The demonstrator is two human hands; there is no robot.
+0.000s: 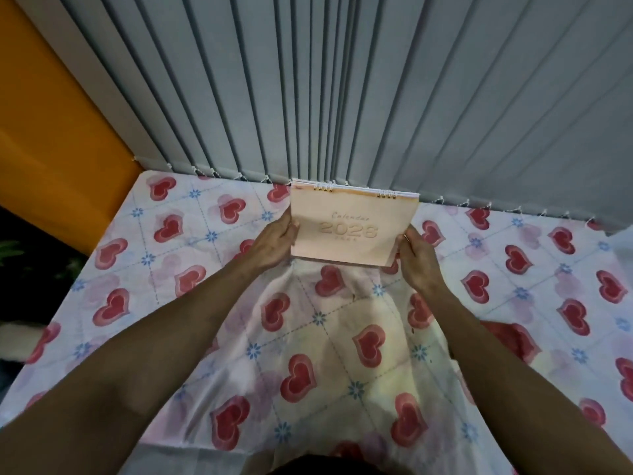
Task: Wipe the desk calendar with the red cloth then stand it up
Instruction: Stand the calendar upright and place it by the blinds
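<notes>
Both hands held one desk calendar [352, 228] at the far edge of the desk, just in front of the grey vertical blinds [376, 97]. The left hand [274, 243] gripped the calendar's left edge — its fingers [291, 231] were curled narrowly around the side, the thumb lying on the front cover. The right hand [418, 255] clasped the lower right corner in the same way, fingers closed on the edge; a thin ring showed on one of them.

The calendar stood roughly upright, tilted a little, its pale peach cover facing the camera with the words "Calendar" and "2026" printed in the middle. Two sets of gold spiral rings bound its top edge, one near the left and one near the right. Whether its bottom edge touched the cloth or hung just above it could not be told.

The desk was covered with one white tablecloth [171, 269] patterned with red hearts and small blue flowers. The red cloth [510, 337] lay on the covering to the right, near the right forearm and partly hidden by it — well apart from the calendar. An orange panel [51, 132] stood at the far left beside the blinds.
</notes>
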